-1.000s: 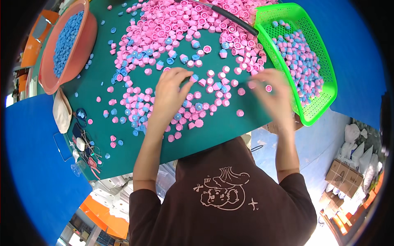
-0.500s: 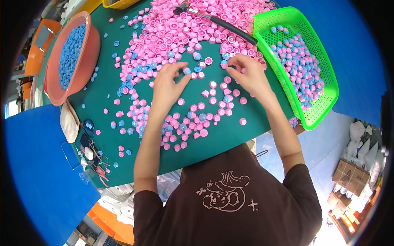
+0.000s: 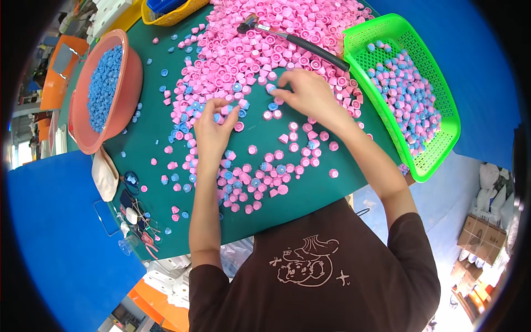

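Observation:
In front of me lies a large heap of small pink cup-shaped plastic pieces, and small blue caps are scattered about it. The thumb and fingers of my left hand are closed on a small pink-and-blue capped piece; another such piece lies just beyond the fingertips. At the near edge of the heap, my right hand pinches a second pink-and-blue piece, partly hidden by the fingers. Below it, on the green table, are a blue cap and loose pink cups.
A hammer rests across the heap. To the right stands a green basket of pink-and-blue pieces; to the left, a reddish basin of blue caps. A yellow basket is at the back. Tools and cords lie near the left edge.
Both hands have moved left across the table, the right one from near the heap's right side toward its middle. The whole view has shifted slightly.

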Available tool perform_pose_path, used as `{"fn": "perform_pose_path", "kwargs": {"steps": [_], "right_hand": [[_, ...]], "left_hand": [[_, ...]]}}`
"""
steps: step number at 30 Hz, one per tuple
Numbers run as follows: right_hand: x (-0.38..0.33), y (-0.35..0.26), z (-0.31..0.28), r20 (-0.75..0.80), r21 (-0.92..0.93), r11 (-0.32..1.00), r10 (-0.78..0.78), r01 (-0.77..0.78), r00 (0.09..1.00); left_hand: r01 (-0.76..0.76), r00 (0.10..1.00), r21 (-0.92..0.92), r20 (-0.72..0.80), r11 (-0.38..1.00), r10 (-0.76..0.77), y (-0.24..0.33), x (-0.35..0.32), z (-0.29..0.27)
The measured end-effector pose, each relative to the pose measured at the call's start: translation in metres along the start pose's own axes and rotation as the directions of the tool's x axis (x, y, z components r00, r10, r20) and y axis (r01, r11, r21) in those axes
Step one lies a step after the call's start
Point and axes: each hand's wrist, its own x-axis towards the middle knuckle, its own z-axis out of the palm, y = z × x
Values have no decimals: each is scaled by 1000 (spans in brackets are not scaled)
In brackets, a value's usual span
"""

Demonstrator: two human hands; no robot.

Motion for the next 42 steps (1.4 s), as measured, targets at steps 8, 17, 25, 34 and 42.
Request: {"fn": "perform_pose_path", "kwargs": {"steps": [8, 17, 25, 34, 42], "right_hand": [[-25, -31, -67, -211, 111, 989, 115, -93, 971], [-88, 22, -137, -434, -198, 968, 53, -153, 899], [-14, 26, -1, 63, -338, 929, -137, 150, 989], [-96, 8, -52, 219, 327, 935, 66, -137, 974], [-109, -10, -44, 143, 67, 995, 62, -72, 988]], "left_hand": [[-265, 957, 336, 209, 904, 202, 0, 9, 7], [-203, 914, 88, 374, 975, 157, 38, 53, 21], [-213, 596, -479, 627, 852, 502, 211, 127, 142], [-165, 576, -306, 742, 938, 343, 173, 96, 62], [-466, 785, 10, 466, 885, 408, 65, -30, -15]]}}
